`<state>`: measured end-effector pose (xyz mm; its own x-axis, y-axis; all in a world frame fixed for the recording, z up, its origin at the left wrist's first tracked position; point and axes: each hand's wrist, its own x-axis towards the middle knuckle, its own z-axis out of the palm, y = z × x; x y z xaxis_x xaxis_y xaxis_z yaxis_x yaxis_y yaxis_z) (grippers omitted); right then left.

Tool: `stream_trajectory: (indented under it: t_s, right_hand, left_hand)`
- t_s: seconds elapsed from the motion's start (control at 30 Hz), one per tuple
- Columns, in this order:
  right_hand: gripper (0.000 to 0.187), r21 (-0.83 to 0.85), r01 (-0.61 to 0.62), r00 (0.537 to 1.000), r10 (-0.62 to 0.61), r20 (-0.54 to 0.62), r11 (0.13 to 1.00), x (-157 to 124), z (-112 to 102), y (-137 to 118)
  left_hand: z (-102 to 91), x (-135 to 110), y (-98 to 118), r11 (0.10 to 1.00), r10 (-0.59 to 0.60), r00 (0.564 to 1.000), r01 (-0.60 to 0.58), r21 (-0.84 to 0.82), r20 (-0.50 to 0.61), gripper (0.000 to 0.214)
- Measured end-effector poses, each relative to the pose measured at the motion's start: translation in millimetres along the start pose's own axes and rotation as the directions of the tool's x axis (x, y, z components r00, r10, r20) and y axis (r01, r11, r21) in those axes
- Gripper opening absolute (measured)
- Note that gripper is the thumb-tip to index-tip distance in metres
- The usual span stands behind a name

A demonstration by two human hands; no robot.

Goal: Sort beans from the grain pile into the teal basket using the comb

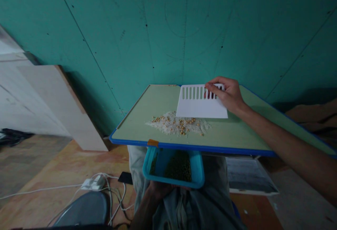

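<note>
My right hand (225,93) is closed on the upper right end of a flat white plastic scraper (200,110) with a row of slots along its top. The scraper is tilted over the back right of a spread heap of white rice-like grains (168,127) mixed with yellow-tan round peas or beans (182,129). Below the table's front edge, my left hand (159,189) supports a turquoise plastic container (197,183) from underneath; its fingers are mostly hidden. Small dark green beans or grains (179,166) lie inside the container, above my lap.
The pale green tabletop (134,117) has a blue edge with a piece of orange tape (153,143). Behind it rises a green wall (168,30). White cables with a power strip (93,182), a dark phone-like slab (125,177) and a grey stool-like seat (84,209) are at lower left.
</note>
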<state>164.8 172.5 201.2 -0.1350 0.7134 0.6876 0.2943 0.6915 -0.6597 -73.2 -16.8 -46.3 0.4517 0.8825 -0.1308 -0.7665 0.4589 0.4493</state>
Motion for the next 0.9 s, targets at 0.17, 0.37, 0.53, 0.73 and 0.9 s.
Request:
stream_trajectory:
  t_s: [0.17, 0.37, 0.53, 0.73, 0.9]
  right_hand:
    - [0.024, -0.028, -0.045, 0.997, 0.047, 0.060, 0.999, -2, 1, 4]
    - [0.021, -0.044, -0.056, 0.996, 0.059, 0.071, 0.997, -5, 1, -5]
    - [0.020, 0.007, -0.056, 0.993, 0.055, 0.102, 0.998, -7, 0, -8]
    - [0.022, 0.041, -0.042, 0.992, 0.037, 0.120, 0.998, -8, 1, -10]
    - [0.022, 0.080, -0.046, 0.988, 0.034, 0.151, 0.996, -10, 2, -13]
  left_hand:
    - [0.5, 0, 0, 0.999, 0.013, 0.997, -0.010, 0.035, -0.082, 0.048]
    - [-1.6, 0, -1, 1.000, -0.015, 0.998, 0.017, 0.023, -0.058, 0.050]
    - [-4.5, 2, -1, 1.000, -0.001, 0.999, 0.001, 0.000, -0.045, 0.050]
    - [-8.5, 2, -2, 1.000, -0.001, 0.998, 0.002, 0.021, -0.055, 0.040]
    - [-7.3, -1, -1, 1.000, -0.005, 0.995, 0.008, 0.026, -0.097, 0.030]
